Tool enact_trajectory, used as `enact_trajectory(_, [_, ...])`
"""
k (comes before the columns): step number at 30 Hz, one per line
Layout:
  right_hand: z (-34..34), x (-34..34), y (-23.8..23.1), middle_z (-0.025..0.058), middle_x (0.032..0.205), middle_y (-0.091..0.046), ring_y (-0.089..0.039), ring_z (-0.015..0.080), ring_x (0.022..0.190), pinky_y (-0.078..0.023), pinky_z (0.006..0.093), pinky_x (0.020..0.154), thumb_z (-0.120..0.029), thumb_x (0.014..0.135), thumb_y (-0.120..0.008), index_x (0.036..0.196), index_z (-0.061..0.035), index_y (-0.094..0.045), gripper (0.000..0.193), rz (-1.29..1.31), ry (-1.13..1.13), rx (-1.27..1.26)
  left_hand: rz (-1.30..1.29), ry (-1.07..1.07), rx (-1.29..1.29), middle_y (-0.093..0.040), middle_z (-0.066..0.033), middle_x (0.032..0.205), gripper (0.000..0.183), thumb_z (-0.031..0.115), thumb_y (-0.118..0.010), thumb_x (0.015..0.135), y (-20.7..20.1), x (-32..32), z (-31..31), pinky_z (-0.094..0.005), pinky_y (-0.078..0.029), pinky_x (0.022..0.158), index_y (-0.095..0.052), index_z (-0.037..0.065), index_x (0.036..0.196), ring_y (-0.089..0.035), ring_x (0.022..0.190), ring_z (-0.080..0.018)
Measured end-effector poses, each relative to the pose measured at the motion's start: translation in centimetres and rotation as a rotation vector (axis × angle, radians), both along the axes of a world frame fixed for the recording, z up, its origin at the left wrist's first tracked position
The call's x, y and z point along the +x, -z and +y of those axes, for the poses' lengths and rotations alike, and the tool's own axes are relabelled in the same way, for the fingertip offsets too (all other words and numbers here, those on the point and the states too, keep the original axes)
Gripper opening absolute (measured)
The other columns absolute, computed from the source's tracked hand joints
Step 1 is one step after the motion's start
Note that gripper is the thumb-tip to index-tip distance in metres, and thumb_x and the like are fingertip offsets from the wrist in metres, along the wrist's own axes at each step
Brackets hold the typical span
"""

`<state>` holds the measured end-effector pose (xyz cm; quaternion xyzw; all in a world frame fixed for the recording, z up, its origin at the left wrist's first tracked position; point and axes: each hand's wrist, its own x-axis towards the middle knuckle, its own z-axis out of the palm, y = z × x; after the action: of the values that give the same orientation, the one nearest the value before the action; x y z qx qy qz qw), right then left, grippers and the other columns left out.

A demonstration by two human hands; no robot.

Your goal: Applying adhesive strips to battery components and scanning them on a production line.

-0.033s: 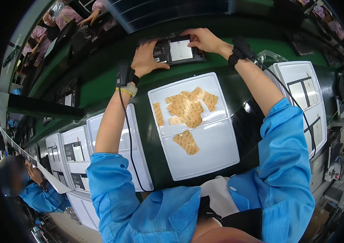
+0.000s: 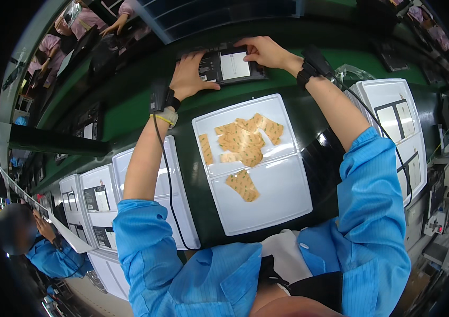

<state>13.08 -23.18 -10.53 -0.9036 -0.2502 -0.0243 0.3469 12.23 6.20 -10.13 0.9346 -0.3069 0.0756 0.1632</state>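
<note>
A flat black rectangular part with a white panel lies on the green bench surface at the far middle. My left hand is open, fingers spread over its left end and thumb along the near edge. At its right end, my right hand is closed, thumb bent in at the white panel's edge and index finger reaching toward the far edge; what it pinches is hidden. Nearer me stands a white two-compartment tray. Tan patterned adhesive-like pieces are heaped in its far compartment, and one piece lies mostly in the near one.
White trays stand to the left, some bearing black-and-white parts. Another such tray is at the right. Cables run from both wrists. A co-worker in blue sits at far left; people in pink work across the bench.
</note>
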Motion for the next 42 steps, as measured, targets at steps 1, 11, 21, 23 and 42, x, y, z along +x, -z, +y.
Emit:
enact_trajectory(1, [0.1, 0.1, -0.1, 0.0163, 0.102, -0.071, -0.072, 0.0252, 0.093, -0.057, 0.0354, 0.084, -0.015, 0.084, -0.082, 0.135, -0.0076, -0.066, 0.054, 0.048, -0.018, -0.058, 0.004, 0.003, 0.002, -0.049, -0.021, 0.15, 0.112, 0.047, -0.098, 0.056, 0.1, 0.2, 0.0, -0.047, -0.034, 0.12, -0.049, 0.006, 0.148, -0.042, 0.142, -0.04])
enact_trajectory(11, [4.0, -2.0, -0.2, 0.0207, 0.143, -0.052, -0.039, 0.0394, 0.143, -0.027, 0.0525, 0.12, -0.041, 0.062, -0.095, 0.154, -0.007, -0.04, 0.113, -0.256, -0.115, -0.341, 0.006, -0.02, 0.122, -0.052, -0.0209, 0.147, 0.111, 0.054, -0.095, 0.055, -0.2, 0.7, 1.1, -0.0488, -0.036, 0.119, -0.053, 0.005, 0.145, -0.045, 0.14, -0.04])
enact_trajectory(21, [4.3, -3.3, 2.4, 0.0278, 0.155, -0.043, -0.034, 0.0414, 0.149, -0.024, 0.0491, 0.124, -0.048, 0.09, -0.072, 0.156, 0.0007, -0.035, 0.09, -0.391, -0.173, -0.481, -0.008, -0.049, 0.323, -0.025, -0.0167, 0.169, 0.119, 0.078, -0.078, 0.067, 1.9, 0.7, 2.7, -0.0565, -0.016, 0.127, -0.042, 0.009, 0.157, -0.016, 0.158, -0.0365])
enact_trajectory(23, [5.0, -4.1, 3.1, 0.0302, 0.158, -0.038, -0.032, 0.0428, 0.15, -0.025, 0.0482, 0.124, -0.052, 0.1, -0.056, 0.156, 0.0028, -0.034, 0.082, -0.348, -0.134, -0.554, -0.007, -0.056, 0.319, -0.023, -0.0161, 0.17, 0.116, 0.08, -0.07, 0.073, 2.8, 0.1, 3.3, -0.0549, -0.013, 0.128, -0.039, 0.009, 0.159, -0.014, 0.159, -0.0344])
enact_trajectory(42, [8.4, -4.1, 0.0, 0.017, 0.142, -0.06, -0.052, 0.0305, 0.138, -0.039, 0.0504, 0.106, -0.054, 0.091, -0.067, 0.14, -0.0038, -0.057, 0.071, -0.203, 0.015, -0.556, -0.197, -0.051, 0.189, -0.037, -0.0046, 0.166, 0.084, 0.065, -0.061, 0.093, 5.3, 0.2, 5.5, -0.0616, -0.014, 0.124, -0.04, 0.016, 0.158, -0.03, 0.154, -0.0296])
